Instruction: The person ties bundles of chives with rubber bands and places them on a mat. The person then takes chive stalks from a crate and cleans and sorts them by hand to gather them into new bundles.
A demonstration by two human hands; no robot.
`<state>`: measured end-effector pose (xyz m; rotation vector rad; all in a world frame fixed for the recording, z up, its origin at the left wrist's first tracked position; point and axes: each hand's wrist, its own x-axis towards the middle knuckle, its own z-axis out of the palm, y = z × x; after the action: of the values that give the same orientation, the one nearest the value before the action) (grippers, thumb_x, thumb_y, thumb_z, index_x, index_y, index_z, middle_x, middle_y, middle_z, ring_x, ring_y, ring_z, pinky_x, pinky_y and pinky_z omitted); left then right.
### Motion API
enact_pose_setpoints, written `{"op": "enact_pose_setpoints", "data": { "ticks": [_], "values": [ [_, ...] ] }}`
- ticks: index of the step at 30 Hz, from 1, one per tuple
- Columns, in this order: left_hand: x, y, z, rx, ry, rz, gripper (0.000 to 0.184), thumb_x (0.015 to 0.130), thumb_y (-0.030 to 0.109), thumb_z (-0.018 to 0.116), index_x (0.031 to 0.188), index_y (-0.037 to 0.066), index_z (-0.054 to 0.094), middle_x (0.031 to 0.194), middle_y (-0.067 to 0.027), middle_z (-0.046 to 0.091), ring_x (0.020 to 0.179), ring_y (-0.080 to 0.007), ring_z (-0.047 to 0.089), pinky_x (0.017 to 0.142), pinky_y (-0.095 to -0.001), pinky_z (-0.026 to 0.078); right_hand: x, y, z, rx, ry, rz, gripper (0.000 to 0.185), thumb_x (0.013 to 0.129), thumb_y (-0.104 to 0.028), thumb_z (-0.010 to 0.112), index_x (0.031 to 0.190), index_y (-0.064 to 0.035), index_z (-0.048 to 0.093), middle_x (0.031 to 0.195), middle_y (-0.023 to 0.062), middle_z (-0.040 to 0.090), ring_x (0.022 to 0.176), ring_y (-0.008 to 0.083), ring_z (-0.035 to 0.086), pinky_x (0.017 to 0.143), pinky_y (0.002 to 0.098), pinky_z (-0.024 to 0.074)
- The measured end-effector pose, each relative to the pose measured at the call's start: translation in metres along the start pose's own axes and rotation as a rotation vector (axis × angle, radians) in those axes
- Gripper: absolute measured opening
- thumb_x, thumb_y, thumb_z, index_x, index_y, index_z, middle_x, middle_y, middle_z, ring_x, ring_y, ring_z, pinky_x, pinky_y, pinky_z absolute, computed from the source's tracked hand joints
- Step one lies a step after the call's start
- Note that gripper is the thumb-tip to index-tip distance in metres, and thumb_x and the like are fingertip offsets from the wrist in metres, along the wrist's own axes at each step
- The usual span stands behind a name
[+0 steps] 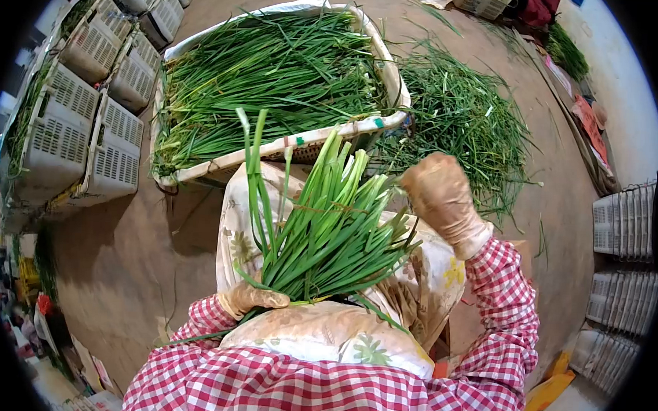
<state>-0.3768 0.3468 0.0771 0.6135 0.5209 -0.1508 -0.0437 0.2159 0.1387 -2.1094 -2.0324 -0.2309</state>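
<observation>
A bunch of garlic chives lies across my lap, its pale cut ends pointing away from me. A thin brownish tie crosses its upper part, and a few stalks stick out apart on the left. At the bunch's lower left, my gloved left hand grips the leaves, thumb on top and the other fingers mostly hidden. My gloved right hand is raised to the right of the cut ends, closed in a fist. Whatever it may hold is hidden. Beneath the bunch, a stained pale apron covers my lap.
In front stands a large crate heaped with garlic chives. A pile of loose green trimmings lies on the floor to its right. Stacked white crates line the left side; more crates stand at the right wall.
</observation>
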Motion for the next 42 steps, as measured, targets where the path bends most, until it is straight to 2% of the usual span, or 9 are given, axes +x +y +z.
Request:
{"op": "enact_pose_setpoints", "data": {
  "ticks": [4, 7, 10, 19, 25, 29, 37, 40, 42],
  "values": [
    [-0.009, -0.004, -0.001, -0.018, -0.003, -0.006, 0.075, 0.086, 0.058, 0.048, 0.139, 0.008, 0.033, 0.136, -0.0139, 0.043, 0.120, -0.0271, 0.047, 0.102, -0.0419, 0.040, -0.025, 0.084, 0.003, -0.813, 0.335, 0.380, 0.008, 0.086, -0.016, 0.053, 0.083, -0.0086, 0.054, 0.066, 0.0045, 0.046, 0.061, 0.0171, 0.051, 0.048, 0.0343, 0.0377],
    [-0.011, -0.005, -0.001, -0.014, -0.001, -0.003, 0.074, 0.087, 0.057, 0.048, 0.139, 0.008, 0.033, 0.136, -0.0140, 0.042, 0.120, -0.0272, 0.047, 0.102, -0.0419, 0.039, -0.013, 0.069, -0.032, -0.430, 0.192, 0.953, 0.021, 0.087, -0.021, 0.060, 0.095, -0.0021, 0.061, 0.060, 0.0056, 0.050, 0.052, 0.0167, 0.049, 0.049, 0.0340, 0.0403],
    [-0.007, -0.005, 0.002, 0.004, 0.007, 0.012, 0.074, 0.087, 0.057, 0.048, 0.139, 0.008, 0.033, 0.136, -0.0141, 0.042, 0.120, -0.0272, 0.047, 0.102, -0.0419, 0.039, -0.004, 0.003, -0.014, 0.657, 0.326, 0.475, 0.018, 0.080, -0.021, 0.069, 0.088, -0.0052, 0.068, 0.071, 0.0062, 0.062, 0.060, 0.0173, 0.058, 0.059, 0.0335, 0.0451],
    [0.005, 0.007, 0.011, 0.129, 0.060, 0.099, 0.072, 0.088, 0.056, 0.049, 0.140, 0.008, 0.033, 0.137, -0.0143, 0.042, 0.121, -0.0275, 0.046, 0.103, -0.0419, 0.039, 0.009, -0.127, -0.012, 0.506, 0.337, -0.067, 0.009, 0.077, -0.018, 0.067, 0.081, -0.0098, 0.067, 0.070, 0.0037, 0.058, 0.066, 0.0218, 0.053, 0.065, 0.0382, 0.0390],
    [0.007, 0.007, 0.008, -0.113, -0.047, 0.052, 0.066, 0.091, 0.048, 0.049, 0.139, 0.006, 0.033, 0.136, -0.0139, 0.043, 0.123, -0.0245, 0.044, 0.104, -0.0387, 0.037, -0.004, -0.133, -0.049, 1.541, -0.088, 0.117, 0.012, 0.077, -0.014, 0.070, 0.087, -0.0067, 0.070, 0.073, 0.0055, 0.061, 0.068, 0.0198, 0.057, 0.062, 0.0322, 0.0447],
    [0.005, 0.005, 0.006, -0.281, -0.087, -0.021, 0.066, 0.084, 0.031, 0.061, 0.138, 0.005, 0.034, 0.134, -0.0136, 0.045, 0.123, -0.0251, 0.044, 0.105, -0.0392, 0.036, 0.005, -0.163, -0.037, 1.089, -0.057, 0.018, 0.018, 0.083, -0.024, 0.063, 0.085, -0.0073, 0.069, 0.083, 0.0074, 0.066, 0.074, 0.0181, 0.061, 0.067, 0.0318, 0.0493],
    [0.010, 0.002, -0.002, -0.065, -0.132, 0.000, 0.069, 0.079, 0.026, 0.063, 0.138, 0.004, 0.034, 0.134, -0.0135, 0.046, 0.123, -0.0250, 0.044, 0.105, -0.0388, 0.035, 0.032, -0.197, -0.014, 2.589, -0.693, -0.220, 0.034, 0.092, -0.030, 0.056, 0.080, 0.0014, 0.061, 0.072, 0.0060, 0.054, 0.083, 0.0234, 0.060, 0.073, 0.0360, 0.0482],
    [0.010, 0.003, 0.001, -0.024, -0.122, 0.017, 0.071, 0.077, 0.024, 0.064, 0.138, 0.004, 0.035, 0.134, -0.0134, 0.046, 0.123, -0.0250, 0.044, 0.105, -0.0386, 0.035, 0.031, -0.160, -0.055, 2.488, -0.421, -0.322, 0.023, 0.090, -0.022, 0.058, 0.084, -0.0004, 0.061, 0.080, 0.0077, 0.058, 0.079, 0.0224, 0.060, 0.069, 0.0359, 0.0503],
    [0.012, 0.005, 0.002, -0.002, -0.126, 0.042, 0.072, 0.076, 0.023, 0.065, 0.138, 0.004, 0.035, 0.134, -0.0134, 0.046, 0.123, -0.0250, 0.044, 0.105, -0.0385, 0.034, 0.028, -0.127, -0.059, 1.894, 0.496, -0.380, 0.022, 0.092, -0.026, 0.051, 0.092, -0.0050, 0.057, 0.086, 0.0061, 0.056, 0.081, 0.0194, 0.057, 0.070, 0.0350, 0.0508]
  ]
}}
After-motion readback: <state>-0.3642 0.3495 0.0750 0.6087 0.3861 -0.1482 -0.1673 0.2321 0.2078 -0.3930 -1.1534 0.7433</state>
